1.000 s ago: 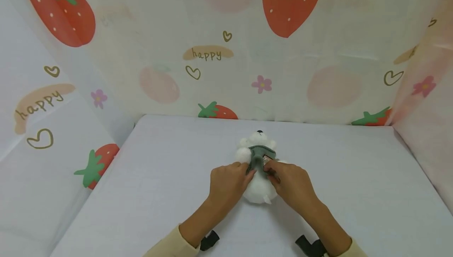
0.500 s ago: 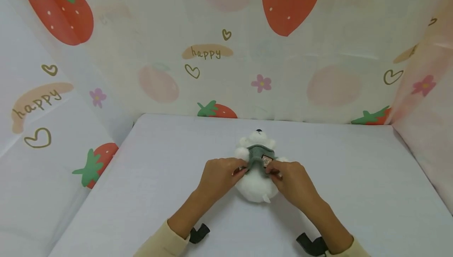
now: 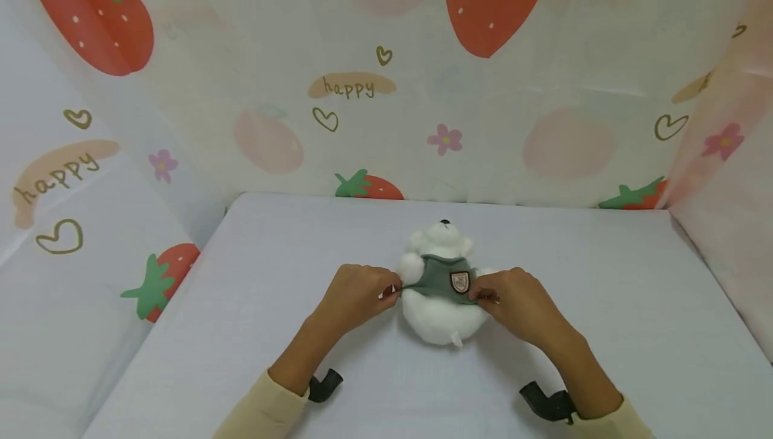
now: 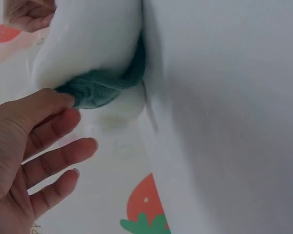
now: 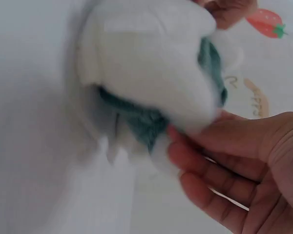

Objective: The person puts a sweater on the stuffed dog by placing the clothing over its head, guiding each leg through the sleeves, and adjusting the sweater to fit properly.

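A white plush bear (image 3: 443, 321) lies on the table with its black nose toward the far side. It wears a green knit vest (image 3: 431, 278) with a shield-shaped badge. At the vest's left lower edge, my left hand (image 3: 359, 295) pinches the fabric between thumb and index finger; the left wrist view shows its other fingers loosely spread below the knit cloth (image 4: 90, 90). My right hand (image 3: 519, 301) pinches the opposite lower edge beside the badge (image 3: 460, 282). In the right wrist view, the bear's white body (image 5: 146, 63) partly hides those fingertips.
The white-covered table (image 3: 290, 237) runs back to a strawberry-print curtain (image 3: 272, 43), with more cloth at both sides. Black wrist mounts (image 3: 546, 402) hang below the forearms. A small white tag (image 3: 456, 339) sticks out at the bear's lower end.
Both hands have moved apart, the left leftward and the right slightly rightward. The vest's hem is spread wider and flatter across the bear, and its badge is now fully uncovered.
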Tool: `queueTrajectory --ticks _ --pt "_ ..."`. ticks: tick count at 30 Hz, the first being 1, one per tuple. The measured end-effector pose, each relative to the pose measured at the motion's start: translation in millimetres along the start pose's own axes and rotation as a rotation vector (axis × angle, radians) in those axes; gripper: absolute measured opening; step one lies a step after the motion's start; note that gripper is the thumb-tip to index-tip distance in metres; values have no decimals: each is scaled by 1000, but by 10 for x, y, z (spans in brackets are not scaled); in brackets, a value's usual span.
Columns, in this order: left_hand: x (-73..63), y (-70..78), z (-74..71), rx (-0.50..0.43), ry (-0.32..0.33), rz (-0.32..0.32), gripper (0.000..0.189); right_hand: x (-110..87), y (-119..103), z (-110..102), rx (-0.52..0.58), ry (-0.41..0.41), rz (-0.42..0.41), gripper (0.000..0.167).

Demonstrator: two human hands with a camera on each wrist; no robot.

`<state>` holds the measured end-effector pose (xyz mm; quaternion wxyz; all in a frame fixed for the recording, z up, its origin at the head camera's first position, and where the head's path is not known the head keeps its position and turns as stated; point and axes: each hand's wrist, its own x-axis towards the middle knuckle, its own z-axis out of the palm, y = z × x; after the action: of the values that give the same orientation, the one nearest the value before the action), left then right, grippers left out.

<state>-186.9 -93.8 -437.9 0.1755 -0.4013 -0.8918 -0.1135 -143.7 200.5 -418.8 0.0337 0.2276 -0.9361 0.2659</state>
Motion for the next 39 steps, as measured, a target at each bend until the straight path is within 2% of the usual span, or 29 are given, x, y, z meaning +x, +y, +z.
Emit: queueTrajectory --ticks 4,7,10,12,15,17,19,21,23,26,30,35,39 --pt "-8 1 53 -8 -78 -59 12 -4 46 3 -97 -53 -21 23" --pt "10 12 95 -6 -152 -88 24 7 61 48 -131 -77 -45 25" --pt "39 46 102 -17 -221 -117 38 13 72 79 -125 -88 -44 25" --pt "58 72 69 -37 -236 -146 36 9 80 71 -86 -87 -37 24" --pt "67 106 -15 -59 -238 -194 18 -3 105 37 14 -37 -45 21" --pt "62 114 -77 -87 -247 -229 8 -6 120 12 51 66 -65 17" --pt "57 112 -131 -116 -257 -255 8 2 133 -3 50 179 -80 15" --pt "56 101 -177 -150 -258 -275 8 16 143 0 21 253 -72 18" --pt "64 90 -216 -190 -248 -297 6 31 155 13 16 251 -54 25" --pt "72 80 -259 -272 -251 -341 5 54 180 63 92 184 -40 31" --pt "67 86 -257 -365 -289 -376 13 70 217 153 203 164 -67 27" --pt "79 118 -231 -373 -288 -369 15 70 246 187 217 172 -100 27" --pt "100 130 -223 -350 -268 -364 14 75 242 164 203 140 -61 36"
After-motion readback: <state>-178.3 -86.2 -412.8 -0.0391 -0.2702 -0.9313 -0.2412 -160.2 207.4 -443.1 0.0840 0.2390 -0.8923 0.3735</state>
